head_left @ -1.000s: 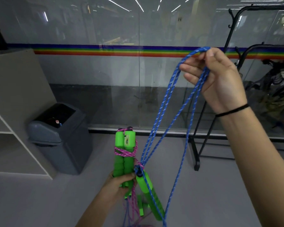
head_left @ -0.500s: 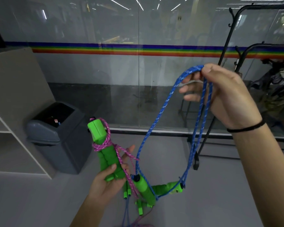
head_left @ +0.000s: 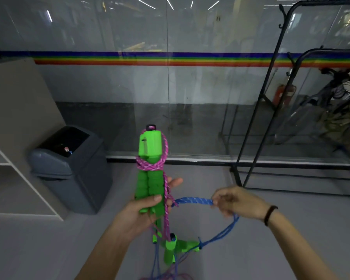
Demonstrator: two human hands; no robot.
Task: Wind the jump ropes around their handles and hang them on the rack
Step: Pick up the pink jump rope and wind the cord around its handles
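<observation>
My left hand (head_left: pixel 143 212) grips a pair of bright green handles (head_left: pixel 150 168) held upright, with a pink rope (head_left: pixel 152 165) knotted around them and trailing down. My right hand (head_left: pixel 233 201) pinches a bunch of blue rope strands (head_left: pixel 194 201) stretched level between both hands. The blue rope loops down from my right hand to two more green handles (head_left: pixel 175 248) that dangle below my left hand. The black rack (head_left: pixel 257 126) stands to the right against the glass wall, apart from both hands.
A grey lidded bin (head_left: pixel 69 168) stands on the floor at left, beside a beige shelf unit (head_left: pixel 18 122). A glass wall (head_left: pixel 190 98) with a rainbow stripe runs behind. Cluttered gear sits behind the rack at far right.
My right hand has dropped from head height to waist level, bringing the blue rope down beside my left hand. The pink-wrapped handles have swung back upright.
</observation>
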